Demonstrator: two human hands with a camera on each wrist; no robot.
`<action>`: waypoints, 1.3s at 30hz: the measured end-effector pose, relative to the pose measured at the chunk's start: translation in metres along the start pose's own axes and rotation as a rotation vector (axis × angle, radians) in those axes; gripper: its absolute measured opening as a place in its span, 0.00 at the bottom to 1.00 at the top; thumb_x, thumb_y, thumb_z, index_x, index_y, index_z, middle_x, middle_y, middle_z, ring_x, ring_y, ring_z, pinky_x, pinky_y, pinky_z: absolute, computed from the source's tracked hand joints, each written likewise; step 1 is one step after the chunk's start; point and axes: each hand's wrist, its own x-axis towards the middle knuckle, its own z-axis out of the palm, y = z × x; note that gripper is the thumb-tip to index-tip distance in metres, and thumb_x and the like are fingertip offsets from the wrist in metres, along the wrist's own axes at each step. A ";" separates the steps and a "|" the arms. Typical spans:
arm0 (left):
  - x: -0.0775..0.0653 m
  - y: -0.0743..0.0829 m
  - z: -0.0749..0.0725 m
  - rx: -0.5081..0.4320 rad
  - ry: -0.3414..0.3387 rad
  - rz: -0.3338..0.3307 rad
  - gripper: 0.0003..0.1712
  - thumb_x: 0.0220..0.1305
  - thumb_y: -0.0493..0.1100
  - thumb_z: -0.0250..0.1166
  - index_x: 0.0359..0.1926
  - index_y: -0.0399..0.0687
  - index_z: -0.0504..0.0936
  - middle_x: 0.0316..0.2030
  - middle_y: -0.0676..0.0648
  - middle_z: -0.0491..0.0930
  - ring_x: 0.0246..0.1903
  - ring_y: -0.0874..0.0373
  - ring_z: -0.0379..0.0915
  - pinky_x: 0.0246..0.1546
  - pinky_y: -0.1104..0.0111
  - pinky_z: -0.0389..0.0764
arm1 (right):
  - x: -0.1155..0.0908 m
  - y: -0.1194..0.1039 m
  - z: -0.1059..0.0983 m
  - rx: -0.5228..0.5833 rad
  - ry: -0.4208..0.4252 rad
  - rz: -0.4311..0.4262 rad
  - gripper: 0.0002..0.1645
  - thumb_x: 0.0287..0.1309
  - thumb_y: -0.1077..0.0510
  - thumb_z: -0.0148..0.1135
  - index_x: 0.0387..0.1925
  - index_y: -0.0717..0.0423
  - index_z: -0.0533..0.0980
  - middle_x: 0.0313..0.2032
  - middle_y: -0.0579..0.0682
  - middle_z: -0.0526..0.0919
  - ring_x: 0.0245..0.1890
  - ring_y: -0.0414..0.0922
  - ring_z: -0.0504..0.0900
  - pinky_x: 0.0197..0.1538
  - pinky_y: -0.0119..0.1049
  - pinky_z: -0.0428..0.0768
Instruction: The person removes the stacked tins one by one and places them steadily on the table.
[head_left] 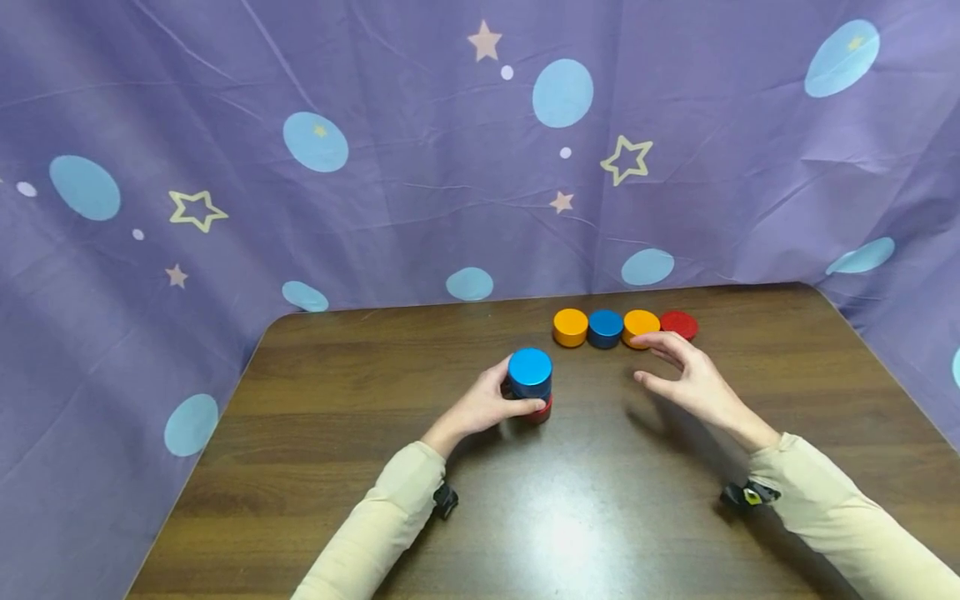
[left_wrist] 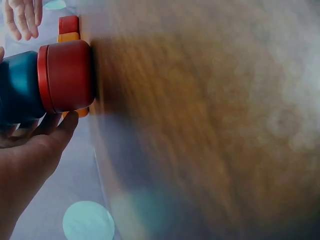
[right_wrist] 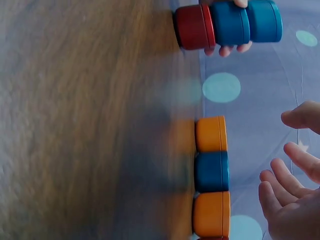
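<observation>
My left hand [head_left: 487, 404] grips a stack of round lidded tins from its left side, thumb in front and fingers behind. At the bottom of the stack is a red tin [right_wrist: 194, 27], with a blue tin [right_wrist: 230, 23] on it and another blue tin [right_wrist: 265, 21] on top. The stack stands upright on the table. Off to the right, my right hand [head_left: 693, 383] hovers with fingers spread and nothing in them. It is nearest to the right-hand orange tin [right_wrist: 211, 214] and the red tin [head_left: 681, 323] of the row behind.
Along the back of the wooden table [head_left: 360, 375], the row also has an orange tin [head_left: 571, 327] at its left end and a blue tin [head_left: 605, 329] beside it. A purple patterned cloth [head_left: 420, 150] hangs behind the table.
</observation>
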 end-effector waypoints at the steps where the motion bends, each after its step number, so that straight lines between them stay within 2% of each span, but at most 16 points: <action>1: 0.000 0.000 0.000 0.002 0.001 -0.003 0.36 0.57 0.37 0.71 0.65 0.40 0.67 0.57 0.42 0.74 0.55 0.51 0.70 0.58 0.58 0.69 | 0.000 -0.001 0.001 -0.001 -0.004 -0.009 0.25 0.52 0.71 0.69 0.53 0.66 0.74 0.51 0.60 0.76 0.53 0.35 0.73 0.59 0.24 0.66; 8: 0.002 -0.001 -0.003 0.037 -0.023 -0.038 0.39 0.55 0.39 0.73 0.66 0.41 0.66 0.58 0.44 0.74 0.56 0.52 0.69 0.59 0.58 0.68 | -0.001 -0.012 0.008 -0.017 -0.027 -0.073 0.28 0.49 0.72 0.70 0.54 0.63 0.75 0.51 0.59 0.78 0.53 0.33 0.74 0.59 0.24 0.67; 15: 0.005 -0.001 -0.005 0.101 -0.080 -0.087 0.40 0.56 0.43 0.73 0.67 0.42 0.65 0.59 0.45 0.73 0.57 0.51 0.68 0.60 0.57 0.67 | 0.000 -0.024 0.013 -0.022 -0.050 -0.125 0.29 0.47 0.73 0.71 0.54 0.62 0.75 0.50 0.53 0.78 0.53 0.34 0.74 0.59 0.24 0.67; 20: 0.003 -0.002 -0.006 0.098 -0.106 -0.092 0.38 0.59 0.44 0.71 0.67 0.42 0.65 0.59 0.44 0.73 0.56 0.50 0.69 0.59 0.56 0.69 | 0.001 -0.034 0.022 -0.013 -0.085 -0.170 0.30 0.47 0.72 0.72 0.54 0.61 0.75 0.51 0.54 0.78 0.53 0.43 0.75 0.59 0.25 0.67; 23: 0.003 -0.002 -0.007 0.091 -0.109 -0.095 0.37 0.60 0.45 0.70 0.67 0.42 0.66 0.59 0.44 0.73 0.56 0.50 0.70 0.58 0.57 0.70 | 0.004 -0.041 0.025 0.013 -0.114 -0.179 0.29 0.49 0.70 0.72 0.54 0.59 0.75 0.52 0.51 0.78 0.53 0.49 0.75 0.60 0.28 0.68; 30: 0.002 -0.002 -0.009 0.089 -0.110 -0.097 0.37 0.60 0.44 0.70 0.67 0.40 0.66 0.60 0.42 0.73 0.57 0.49 0.69 0.59 0.55 0.69 | 0.014 -0.056 0.031 0.057 -0.170 -0.193 0.28 0.50 0.70 0.71 0.54 0.58 0.74 0.52 0.49 0.78 0.55 0.42 0.75 0.61 0.34 0.69; 39: 0.003 -0.001 -0.008 0.085 -0.120 -0.106 0.37 0.60 0.44 0.70 0.66 0.39 0.66 0.59 0.42 0.73 0.57 0.49 0.70 0.59 0.56 0.69 | 0.024 -0.074 0.031 0.031 -0.194 -0.241 0.26 0.51 0.68 0.71 0.53 0.53 0.76 0.53 0.46 0.77 0.55 0.42 0.74 0.60 0.36 0.70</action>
